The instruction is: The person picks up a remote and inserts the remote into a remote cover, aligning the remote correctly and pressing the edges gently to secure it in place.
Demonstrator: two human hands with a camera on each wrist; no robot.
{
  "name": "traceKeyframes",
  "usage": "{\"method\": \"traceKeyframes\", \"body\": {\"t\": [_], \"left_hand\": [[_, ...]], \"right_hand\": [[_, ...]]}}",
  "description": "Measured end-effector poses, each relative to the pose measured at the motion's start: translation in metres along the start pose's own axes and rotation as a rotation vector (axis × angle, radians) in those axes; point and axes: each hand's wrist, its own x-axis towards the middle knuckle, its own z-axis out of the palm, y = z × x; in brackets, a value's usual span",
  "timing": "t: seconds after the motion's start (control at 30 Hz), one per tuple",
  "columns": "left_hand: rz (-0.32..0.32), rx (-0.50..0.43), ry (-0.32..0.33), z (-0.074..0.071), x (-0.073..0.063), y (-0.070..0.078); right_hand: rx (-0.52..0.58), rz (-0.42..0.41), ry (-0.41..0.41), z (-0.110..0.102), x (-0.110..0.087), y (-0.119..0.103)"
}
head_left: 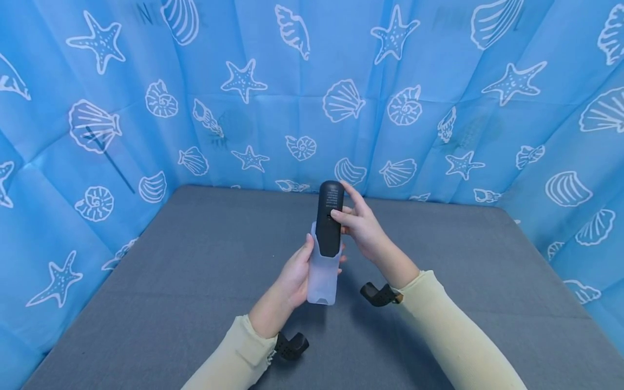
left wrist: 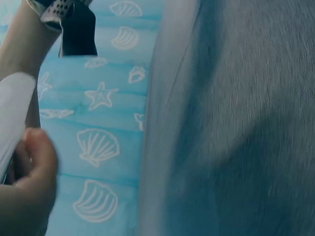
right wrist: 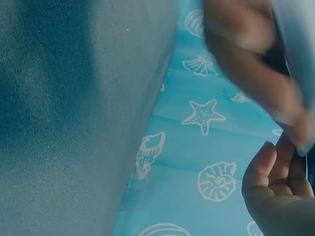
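Observation:
A slim black device (head_left: 330, 216) with a rounded top and small print, perhaps a remote control seen from its back, sits partly inside a translucent white sleeve (head_left: 322, 281). My left hand (head_left: 294, 273) grips the sleeve, thumb along its left edge and fingertips showing on the right. Higher up, my right hand (head_left: 363, 225) holds the black device, with the thumb on its printed face and a finger along its upper edge. Only a strip of the pale sleeve (left wrist: 15, 108) shows in the left wrist view. Both things are held above the table.
A grey cloth-covered table (head_left: 219, 260) lies beneath the hands. Blue curtains (head_left: 302, 81) with white shells and starfish hang behind it and at both sides. A black wrist mount (head_left: 377, 294) hangs at the right cuff, another mount (head_left: 292, 346) at the left.

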Motion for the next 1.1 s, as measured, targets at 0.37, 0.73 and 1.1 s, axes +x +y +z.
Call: {"method": "traceKeyframes", "body": {"t": [0.37,0.73,1.1], "left_hand": [[0.135,0.487,0.317,-0.001,0.002,0.013],[0.178,0.56,0.295,0.001,0.001,0.021],[0.164,0.629,0.256,0.004,0.006,0.029]], "right_hand": [[-0.134,-0.078,-0.008,-0.002,-0.006,-0.005],[-0.19,-0.153,-0.052,-0.004,-0.008,-0.005],[-0.282,-0.211,-0.173,-0.004,-0.008,-0.007]]}}
